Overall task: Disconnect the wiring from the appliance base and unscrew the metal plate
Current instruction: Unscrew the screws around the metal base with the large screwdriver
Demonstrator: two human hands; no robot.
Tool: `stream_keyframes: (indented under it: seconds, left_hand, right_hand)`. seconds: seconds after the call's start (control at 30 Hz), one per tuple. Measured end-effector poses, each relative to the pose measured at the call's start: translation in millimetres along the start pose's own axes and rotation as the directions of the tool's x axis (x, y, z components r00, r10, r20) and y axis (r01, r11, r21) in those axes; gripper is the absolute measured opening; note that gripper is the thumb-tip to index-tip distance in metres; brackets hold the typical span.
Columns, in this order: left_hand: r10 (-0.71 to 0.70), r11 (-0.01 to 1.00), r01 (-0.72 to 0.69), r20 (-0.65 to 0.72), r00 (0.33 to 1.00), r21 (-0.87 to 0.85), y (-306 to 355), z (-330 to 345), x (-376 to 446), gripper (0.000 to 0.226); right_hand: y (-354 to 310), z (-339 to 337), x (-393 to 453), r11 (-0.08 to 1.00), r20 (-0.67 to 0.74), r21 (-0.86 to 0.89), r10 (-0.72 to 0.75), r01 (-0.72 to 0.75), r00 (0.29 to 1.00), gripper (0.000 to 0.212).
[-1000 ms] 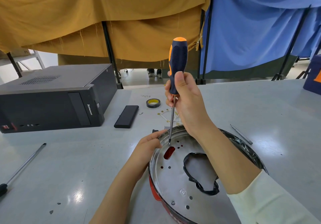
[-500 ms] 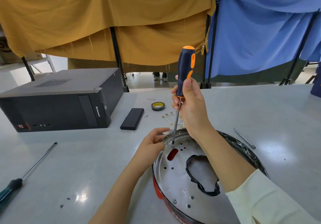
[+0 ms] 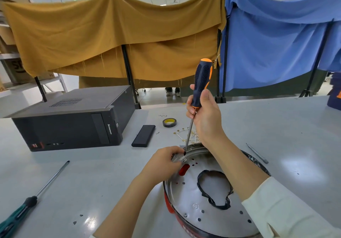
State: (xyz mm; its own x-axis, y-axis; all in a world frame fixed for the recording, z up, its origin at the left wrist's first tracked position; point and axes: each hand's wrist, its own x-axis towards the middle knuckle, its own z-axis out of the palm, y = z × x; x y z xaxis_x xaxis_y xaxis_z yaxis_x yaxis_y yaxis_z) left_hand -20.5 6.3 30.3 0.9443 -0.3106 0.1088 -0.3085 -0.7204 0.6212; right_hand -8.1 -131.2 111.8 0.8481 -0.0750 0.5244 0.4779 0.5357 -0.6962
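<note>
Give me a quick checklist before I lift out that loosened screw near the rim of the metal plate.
1. Screwdriver held firmly: ok, the right hand has its grip low on the handle.
2. Tip clear of the screw: ok, the tip hangs just above it.
3. Screw backed out: cannot tell, too small to judge.
4. Left hand ready to pick: ok, its fingers are at the metal plate rim beside the screw.
5. Other fasteners: not ok, another screw sits near the front edge.
6. Wiring disconnected: cannot tell, hidden under the plate.
</note>
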Motion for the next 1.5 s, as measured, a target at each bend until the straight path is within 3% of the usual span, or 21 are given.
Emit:
stream_keyframes:
  seconds: [0.17,0.27,0.33,0.37,0.43,0.5,0.53,0.6,0.7,0.83,0.9,0.93,1.03,1.07,1.37,1.5]
  left_hand:
    - [0.021,0.976,-0.031,0.048,0.999,0.217,6.4,-6.1,6.0,0.025]
    - [0.013,0.943,-0.032,0.061,0.998,0.330,12.6,-9.2,9.6,0.028]
    - [0.028,0.915,-0.045,0.049,0.998,0.401,14.6,-10.1,11.2,0.031]
    - [0.036,0.904,-0.050,0.041,0.999,0.425,14.8,-10.0,11.4,0.032]
    - [0.042,0.898,-0.050,0.028,0.999,0.437,14.1,-8.7,11.5,0.030]
    - [0.043,0.893,-0.049,0.022,0.999,0.447,13.1,-6.8,11.3,0.022]
    - [0.045,0.887,-0.049,0.019,0.999,0.459,12.6,-5.8,11.2,0.020]
    - [0.050,0.880,-0.049,0.011,0.999,0.472,11.6,-3.6,11.5,0.019]
    - [0.065,0.881,-0.050,-0.014,0.998,0.471,10.5,-0.8,11.6,0.019]
    - [0.082,0.877,-0.054,-0.037,0.996,0.478,9.5,2.0,10.8,0.018]
    - [0.080,0.875,-0.045,-0.052,0.995,0.481,10.0,2.9,11.2,0.018]
    - [0.080,0.874,-0.041,-0.060,0.995,0.483,10.4,3.5,11.9,0.018]
    - [0.053,0.892,-0.012,-0.078,0.995,0.452,11.7,7.8,14.9,0.014]
    - [0.039,0.902,0.000,-0.080,0.996,0.431,12.2,9.6,16.1,0.013]
    - [-0.006,0.979,0.034,-0.140,0.990,0.201,4.9,17.3,19.2,0.012]
    - [-0.001,0.955,0.061,-0.204,0.979,0.290,9.3,17.8,21.1,0.016]
  right_hand:
    - [-15.3,-1.7,0.1,0.998,-0.002,0.063,-0.013,0.013,1.000,0.026]
    - [-23.7,-6.6,-3.7,1.000,-0.111,0.015,-0.016,0.018,0.994,0.025]
    - [-30.9,-14.7,-5.7,0.999,-0.232,-0.026,-0.041,0.036,0.972,0.037]
    - [-35.7,-20.5,-6.7,0.995,-0.298,-0.080,-0.073,0.051,0.952,0.042]
    - [-46.3,-37.5,-9.0,0.934,-0.385,-0.354,-0.187,0.042,0.904,0.049]
    - [-55.0,-53.3,-13.0,0.811,-0.335,-0.585,-0.224,-0.016,0.915,0.060]
    - [-57.5,-59.8,-15.3,0.788,-0.302,-0.614,-0.182,-0.045,0.936,0.062]
    - [-56.8,-72.7,-19.1,0.789,-0.213,-0.608,-0.063,-0.082,0.975,0.050]
    - [-47.0,-92.6,-26.0,0.633,-0.057,-0.772,0.026,-0.061,0.998,0.024]
    - [-19.4,-110.4,-41.4,0.502,0.198,-0.861,0.180,0.083,0.963,0.015]
    - [-3.8,-113.5,-43.7,0.465,0.226,-0.881,0.253,0.087,0.941,0.021]
    - [3.7,-116.2,-43.1,0.401,0.229,-0.910,0.279,0.104,0.933,0.028]
    - [23.5,-125.2,-46.3,-0.102,0.176,-0.968,0.365,0.228,0.914,0.030]
    - [26.9,-127.8,-49.0,-0.191,0.169,-0.947,0.382,0.257,0.909,0.030]
    - [27.5,-129.3,-52.3,-0.214,0.177,-0.934,0.420,0.287,0.890,0.027]
    - [28.3,-129.8,-51.7,-0.207,0.174,-0.938,0.419,0.280,0.891,0.028]
